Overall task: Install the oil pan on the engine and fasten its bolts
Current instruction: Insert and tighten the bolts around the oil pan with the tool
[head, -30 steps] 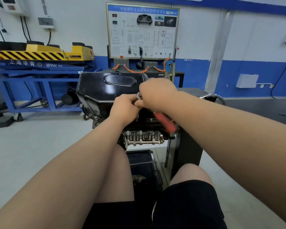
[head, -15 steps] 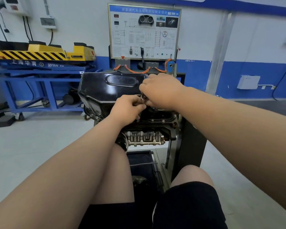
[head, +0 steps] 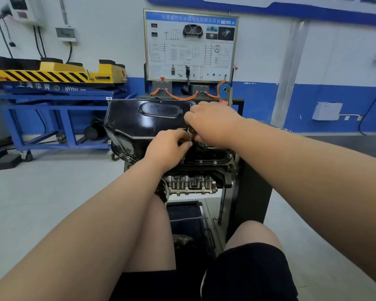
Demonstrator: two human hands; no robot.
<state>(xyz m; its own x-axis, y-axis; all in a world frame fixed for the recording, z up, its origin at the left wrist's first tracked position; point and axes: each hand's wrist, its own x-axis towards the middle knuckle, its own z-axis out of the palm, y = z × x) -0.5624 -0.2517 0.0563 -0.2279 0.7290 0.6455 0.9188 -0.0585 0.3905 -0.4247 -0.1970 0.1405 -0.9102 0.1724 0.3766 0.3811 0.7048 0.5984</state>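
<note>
Auto training workshop: wiring board (head: pixel 191 45), lift (head: pixel 52 72)

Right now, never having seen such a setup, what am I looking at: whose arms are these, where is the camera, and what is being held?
No robot here: a person wears one camera on the head, looking down along both bare arms. The left hand and right hand meet at the near edge of a black oil pan, which sits on an engine mounted on a dark stand. Together they grip a small silvery tool; its exact type is hidden. Behind stand a training board with diagrams and a yellow-striped lift.
</note>
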